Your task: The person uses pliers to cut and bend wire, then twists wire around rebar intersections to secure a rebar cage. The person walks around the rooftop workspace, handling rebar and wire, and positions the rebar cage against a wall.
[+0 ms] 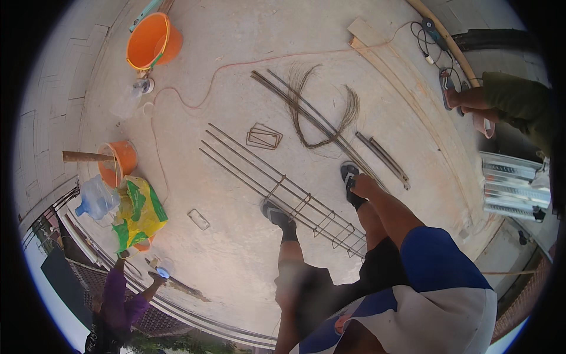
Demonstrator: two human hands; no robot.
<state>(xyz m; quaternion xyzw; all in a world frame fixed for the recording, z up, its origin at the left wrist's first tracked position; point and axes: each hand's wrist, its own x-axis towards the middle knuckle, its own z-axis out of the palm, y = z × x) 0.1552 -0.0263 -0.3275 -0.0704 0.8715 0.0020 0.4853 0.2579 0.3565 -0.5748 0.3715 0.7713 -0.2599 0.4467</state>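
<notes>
Rebar cage (283,192) lies flat, diagonal, on concrete.

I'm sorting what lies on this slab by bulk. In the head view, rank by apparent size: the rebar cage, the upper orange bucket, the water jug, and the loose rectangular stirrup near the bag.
1. rebar cage, by far the longest.
2. upper orange bucket.
3. water jug, close to the bucket; fisheye bending near the rim makes this pair unsure.
4. loose rectangular stirrup, smallest.

Rusty matt steel rebar cage (283,194), rough pale concrete floor (236,259), glossy orange plastic bucket (153,41)
</notes>
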